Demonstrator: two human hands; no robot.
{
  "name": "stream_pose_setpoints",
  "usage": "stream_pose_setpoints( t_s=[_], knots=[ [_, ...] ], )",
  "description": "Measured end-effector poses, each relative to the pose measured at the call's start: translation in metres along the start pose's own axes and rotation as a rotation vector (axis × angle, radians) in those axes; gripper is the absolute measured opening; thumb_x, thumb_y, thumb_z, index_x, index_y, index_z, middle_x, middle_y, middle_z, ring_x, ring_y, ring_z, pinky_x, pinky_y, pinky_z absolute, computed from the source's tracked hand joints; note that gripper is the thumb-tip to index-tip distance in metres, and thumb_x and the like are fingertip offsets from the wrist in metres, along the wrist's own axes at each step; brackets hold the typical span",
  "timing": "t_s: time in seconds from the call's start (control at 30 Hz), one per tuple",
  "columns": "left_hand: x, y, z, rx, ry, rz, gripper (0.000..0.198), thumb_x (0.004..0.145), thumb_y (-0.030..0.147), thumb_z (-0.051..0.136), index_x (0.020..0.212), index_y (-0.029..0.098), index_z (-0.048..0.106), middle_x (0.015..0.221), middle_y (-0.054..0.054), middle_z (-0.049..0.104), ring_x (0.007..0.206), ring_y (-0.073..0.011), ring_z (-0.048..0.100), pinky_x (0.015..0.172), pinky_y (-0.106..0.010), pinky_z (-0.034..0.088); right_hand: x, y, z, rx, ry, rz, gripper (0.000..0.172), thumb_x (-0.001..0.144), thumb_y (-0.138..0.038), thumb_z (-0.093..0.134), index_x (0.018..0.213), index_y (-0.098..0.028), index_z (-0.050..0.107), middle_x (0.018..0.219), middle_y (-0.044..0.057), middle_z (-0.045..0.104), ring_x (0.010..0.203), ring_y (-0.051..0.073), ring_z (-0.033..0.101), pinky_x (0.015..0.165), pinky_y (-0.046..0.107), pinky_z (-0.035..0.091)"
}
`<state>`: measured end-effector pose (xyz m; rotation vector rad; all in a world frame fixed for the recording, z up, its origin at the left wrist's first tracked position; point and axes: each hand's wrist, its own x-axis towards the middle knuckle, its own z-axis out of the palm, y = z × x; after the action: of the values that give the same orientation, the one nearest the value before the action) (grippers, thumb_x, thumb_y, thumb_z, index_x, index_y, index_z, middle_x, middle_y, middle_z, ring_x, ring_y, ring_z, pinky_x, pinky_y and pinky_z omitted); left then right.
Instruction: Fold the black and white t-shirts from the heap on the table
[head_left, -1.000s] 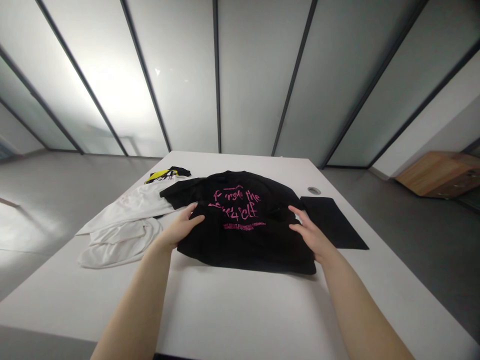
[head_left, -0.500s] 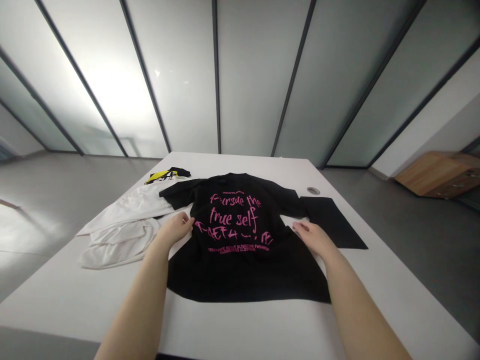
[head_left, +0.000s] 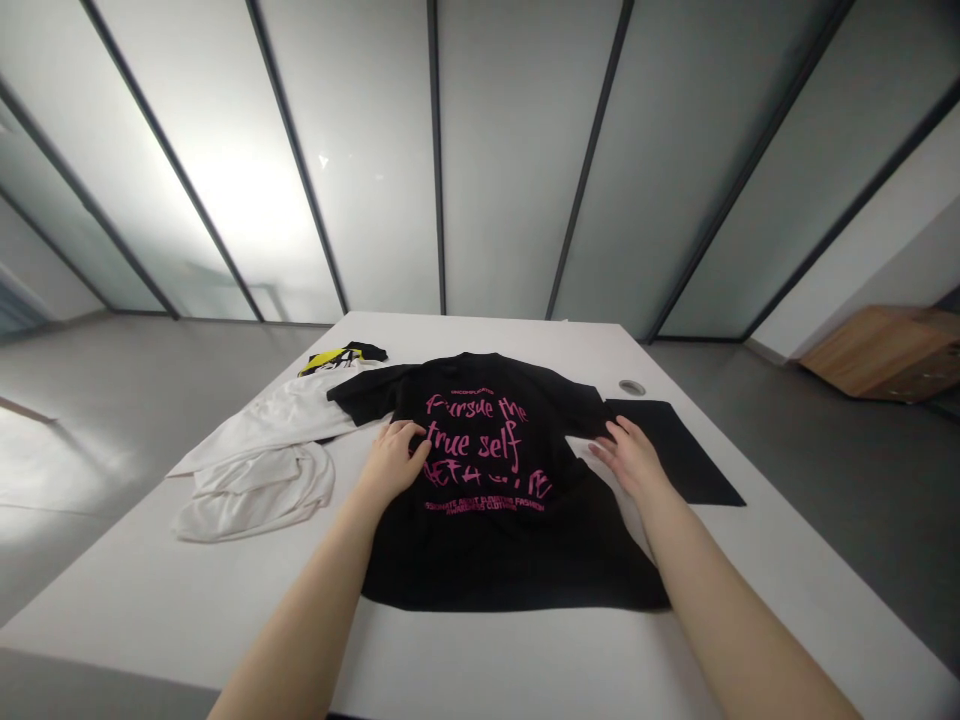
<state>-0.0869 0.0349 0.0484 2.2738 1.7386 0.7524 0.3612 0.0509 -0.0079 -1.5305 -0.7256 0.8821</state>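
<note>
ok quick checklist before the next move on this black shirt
Print facing up: ok, the black t-shirt shows its pink lettering.
Left hand on the shirt: ok, resting on the print.
Right hand gripping the shirt: cannot tell.
Shirt's right side lying straight: not ok, its edge cuts in beside that hand, showing table.
Sleeve clear of the white clothes: not ok, it lies over them.

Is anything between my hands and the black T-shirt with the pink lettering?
Nothing visible stands in the way. Your left hand rests directly on the black T-shirt, and your right hand is right at its edge, with no object between them.
</note>
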Motion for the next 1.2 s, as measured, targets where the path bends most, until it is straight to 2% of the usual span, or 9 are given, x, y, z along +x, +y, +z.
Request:
stream_pose_setpoints(
  t_s=[0.13,0.37,0.53,0.73,0.83,0.9,0.97,1.07,1.2],
  knots=[
    [-0.003,0.012,-0.001,0.036,-0.059,0.036,0.024,0.101,0.038,0.054,0.108,0.023,0.071,0.120,-0.011,0.072,0.119,-0.0300,0.065,0.107,-0.045,0.049,0.030,-0.014,0.015,-0.320,0.063,-0.109,0.056,0.093,-0.047,0.060,0.145,-0.025,0.059,0.122,0.013,0.074,0.097,0.026,0.076,0.078,0.039,0.067],
    [-0.005,0.012,0.008,0.088,-0.164,0.047,0.024,0.100,0.038,0.057,0.110,0.022,0.072,0.117,-0.011,0.072,0.112,-0.0285,0.068,0.104,-0.042,0.050,0.054,-0.032,0.014,-0.614,0.064,-0.272,0.037,0.084,-0.030,0.068,0.117,-0.018,0.081,0.116,0.013,0.080,0.118,0.032,0.071,0.111,0.045,0.052],
    [-0.007,0.009,0.013,0.114,-0.196,0.037,0.027,0.101,0.039,0.057,0.116,0.022,0.071,0.123,-0.012,0.070,0.118,-0.0290,0.066,0.108,-0.043,0.048,0.063,-0.049,-0.004,-0.799,0.112,-0.415,0.048,0.083,-0.014,0.057,0.126,-0.011,0.078,0.133,0.020,0.071,0.133,0.035,0.060,0.122,0.047,0.039],
    [-0.006,0.003,0.018,0.134,-0.197,0.000,0.033,0.100,0.042,0.058,0.124,0.023,0.068,0.135,-0.014,0.065,0.135,-0.0322,0.058,0.115,-0.046,0.044,0.074,-0.064,-0.024,-1.012,0.130,-0.556,0.058,0.091,-0.015,0.050,0.147,-0.008,0.062,0.152,0.025,0.055,0.144,0.039,0.047,0.121,0.051,0.036],
    [-0.006,-0.002,0.023,0.159,-0.182,-0.057,0.039,0.098,0.045,0.060,0.131,0.025,0.065,0.148,-0.015,0.059,0.148,-0.0362,0.046,0.120,-0.051,0.039,0.074,-0.065,-0.026,-1.233,0.130,-0.376,0.059,0.094,-0.027,0.055,0.152,-0.013,0.056,0.152,0.027,0.053,0.140,0.047,0.048,0.111,0.062,0.041],
    [-0.007,-0.004,0.025,0.171,-0.165,-0.105,0.044,0.097,0.047,0.061,0.136,0.026,0.062,0.157,-0.016,0.052,0.153,-0.0393,0.040,0.121,-0.055,0.035,0.069,-0.064,-0.019,-1.304,0.127,-0.169,0.054,0.096,-0.032,0.056,0.146,-0.014,0.061,0.148,0.028,0.055,0.136,0.050,0.050,0.106,0.064,0.042],
    [-0.008,-0.004,0.026,0.177,-0.140,-0.155,0.052,0.097,0.048,0.061,0.143,0.024,0.057,0.162,-0.018,0.046,0.154,-0.0411,0.038,0.121,-0.055,0.035,0.058,-0.062,-0.006,-1.325,0.158,-0.139,0.051,0.097,-0.032,0.053,0.144,-0.014,0.063,0.148,0.029,0.054,0.137,0.049,0.049,0.107,0.063,0.041],
    [-0.008,-0.002,0.023,0.219,-0.084,-0.266,0.063,0.097,0.049,0.058,0.151,0.017,0.048,0.157,-0.025,0.048,0.145,-0.0417,0.048,0.115,-0.052,0.040,0.032,-0.059,0.024,-1.292,0.210,-0.390,0.056,0.098,-0.030,0.051,0.153,-0.017,0.054,0.160,0.026,0.043,0.148,0.046,0.039,0.113,0.062,0.036],
    [-0.005,-0.006,0.016,0.281,-0.085,-0.417,0.061,0.097,0.049,0.057,0.139,0.006,0.053,0.133,-0.029,0.064,0.129,-0.0442,0.061,0.106,-0.051,0.045,-0.020,-0.057,0.076,-1.268,-0.048,-0.539,0.058,0.102,-0.036,0.050,0.158,-0.019,0.050,0.169,0.020,0.037,0.155,0.043,0.032,0.122,0.058,0.028]
  ],
)
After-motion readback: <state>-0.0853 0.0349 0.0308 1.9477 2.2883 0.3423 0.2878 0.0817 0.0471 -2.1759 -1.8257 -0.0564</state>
